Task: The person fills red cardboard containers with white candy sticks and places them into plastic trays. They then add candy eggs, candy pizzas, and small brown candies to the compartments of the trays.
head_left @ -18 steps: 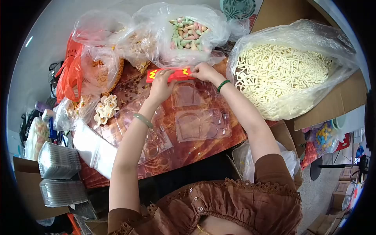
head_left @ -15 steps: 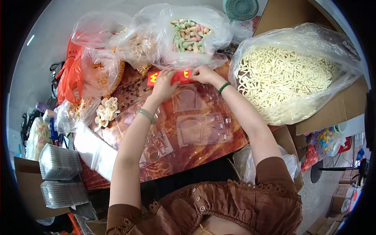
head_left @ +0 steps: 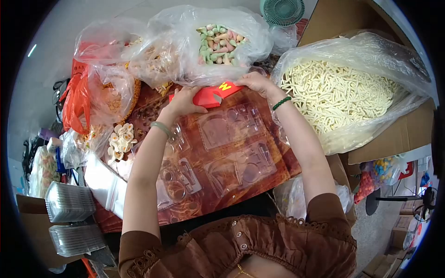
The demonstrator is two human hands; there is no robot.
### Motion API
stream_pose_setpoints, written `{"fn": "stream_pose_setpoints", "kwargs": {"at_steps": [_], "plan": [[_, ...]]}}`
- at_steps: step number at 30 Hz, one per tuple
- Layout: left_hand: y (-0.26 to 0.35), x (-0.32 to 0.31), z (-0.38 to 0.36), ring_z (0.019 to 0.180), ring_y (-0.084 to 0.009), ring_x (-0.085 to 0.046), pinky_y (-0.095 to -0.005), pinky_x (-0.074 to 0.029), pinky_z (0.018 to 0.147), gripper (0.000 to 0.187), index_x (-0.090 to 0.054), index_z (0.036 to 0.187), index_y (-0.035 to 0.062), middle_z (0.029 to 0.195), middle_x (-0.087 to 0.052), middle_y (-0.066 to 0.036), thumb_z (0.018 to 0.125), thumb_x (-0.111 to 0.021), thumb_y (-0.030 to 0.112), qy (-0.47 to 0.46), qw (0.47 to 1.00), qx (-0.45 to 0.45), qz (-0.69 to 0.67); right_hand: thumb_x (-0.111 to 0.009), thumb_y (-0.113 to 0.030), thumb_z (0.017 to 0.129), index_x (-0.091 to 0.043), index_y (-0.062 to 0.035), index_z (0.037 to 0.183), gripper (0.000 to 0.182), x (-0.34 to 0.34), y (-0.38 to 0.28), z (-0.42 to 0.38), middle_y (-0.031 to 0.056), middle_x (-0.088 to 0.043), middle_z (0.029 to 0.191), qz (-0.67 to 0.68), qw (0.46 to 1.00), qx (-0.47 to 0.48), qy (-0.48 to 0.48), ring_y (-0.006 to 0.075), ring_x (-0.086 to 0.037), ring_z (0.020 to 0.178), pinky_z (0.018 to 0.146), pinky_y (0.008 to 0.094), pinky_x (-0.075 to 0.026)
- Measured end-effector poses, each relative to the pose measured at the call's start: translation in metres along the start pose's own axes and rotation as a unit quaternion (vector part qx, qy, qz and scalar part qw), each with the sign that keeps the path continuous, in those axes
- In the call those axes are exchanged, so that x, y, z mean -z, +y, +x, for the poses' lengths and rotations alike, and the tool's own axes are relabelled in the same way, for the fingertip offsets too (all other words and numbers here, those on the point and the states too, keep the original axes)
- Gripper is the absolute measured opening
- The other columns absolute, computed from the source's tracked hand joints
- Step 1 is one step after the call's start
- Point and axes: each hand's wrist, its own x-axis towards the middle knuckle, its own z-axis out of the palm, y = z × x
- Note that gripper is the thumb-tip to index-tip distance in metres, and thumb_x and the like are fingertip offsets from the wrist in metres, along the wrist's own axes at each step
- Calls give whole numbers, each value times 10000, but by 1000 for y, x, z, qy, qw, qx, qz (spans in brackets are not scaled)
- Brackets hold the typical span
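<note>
A red cardboard fries carton (head_left: 211, 98) with a yellow M on it lies flat-looking between my hands at the far side of the table, with a small notch or fold at its front. My left hand (head_left: 185, 100) is closed on its left part, the thumb along its near edge. At the carton's right end, my right hand (head_left: 258, 84) pinches the edge between thumb and fingers. Just nearer to me is a clear plastic tray (head_left: 215, 129) with molded compartments. Another clear tray (head_left: 222, 173) lies below it.
Bags of cone-shaped sweets (head_left: 220, 46) and pale curly sticks (head_left: 333, 92) stand behind and right. White flower-like pieces (head_left: 122, 139) lie left, near a red plastic bag (head_left: 76, 102). Stacked clear trays (head_left: 69, 202) fill a box at lower left. A green fan (head_left: 282, 11) stands behind.
The hands have moved apart, left hand leftward and right hand rightward. The carton has tilted, its right end higher, and a notch now shows at its front. The view has shifted slightly.
</note>
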Motion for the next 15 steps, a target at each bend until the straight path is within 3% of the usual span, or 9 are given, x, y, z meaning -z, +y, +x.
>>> {"fn": "stream_pose_setpoints", "kwargs": {"at_steps": [6, 8, 10, 11, 12, 14, 15], "plan": [[3, 27, -8, 987, -371, -551, -444, -405, 903, 856, -468, 1298, 56, 1003, -613, -212, 587, -751, 438, -19, 996, -68, 51, -654, -162, 834, -662, 4, 937, 196, 16, -6, -44, 55, -666, 945, 159, 987, 11, -37, 104, -608, 872, 799, 237, -465], [26, 60, -21, 980, -364, -570, -410, -446, 871, 816, -493, 1270, 36, 1019, -615, -231, 589, -753, 401, -37, 995, -81, 40, -622, -157, 866, -656, -10, 956, 176, 27, 6, -60, 46, -664, 946, 175, 983, 33, -50, 89, -604, 864, 792, 241, -467], [39, 82, -26, 948, -358, -597, -396, -468, 856, 788, -517, 1234, -3, 1010, -623, -245, 585, -765, 370, -63, 981, -137, -121, -609, -150, 874, -649, -29, 962, 155, 30, 9, -91, 27, -657, 928, 212, 977, 3, -20, 75, -593, 849, 767, 233, -461], [56, 100, -24, 1010, -305, -607, -369, -453, 918, 809, -495, 1259, -16, 1094, -614, -221, 576, -800, 292, -122, 985, -70, -100, -595, -143, 883, -641, -39, 955, 135, 33, 27, -95, 8, -649, 916, 194, 980, 48, -3, 67, -581, 840, 743, 222, -447], [70, 106, -16, 1010, -305, -607, -369, -453, 918, 809, -495, 1259, -16, 1094, -614, -221, 576, -800, 292, -123, 985, -72, -101, -595, -143, 883, -641, -39, 955, 135, 35, 35, -106, 8, -649, 916, 194, 980, 47, 0, 67, -581, 840, 743, 222, -447], [93, 110, 4, 978, -287, -621, -364, -462, 899, 783, -489, 1254, -36, 1077, -616, -224, 627, -787, 327, -57, 983, -34, -171, -582, -140, 894, -638, -34, 955, 134, 31, 45, -129, -6, -635, 883, 260, 949, 117, 132, 52, -555, 792, 702, 208, -424], [92, 91, 24, 887, -331, -629, -374, -489, 827, 783, -525, 1203, -41, 990, -638, -225, 626, -767, 429, 50, 984, -89, -149, -576, -152, 905, -635, -33, 962, 145, 25, 46, -136, -24, -613, 844, 294, 925, 126, 204, 41, -516, 733, 653, 207, -402]]}}
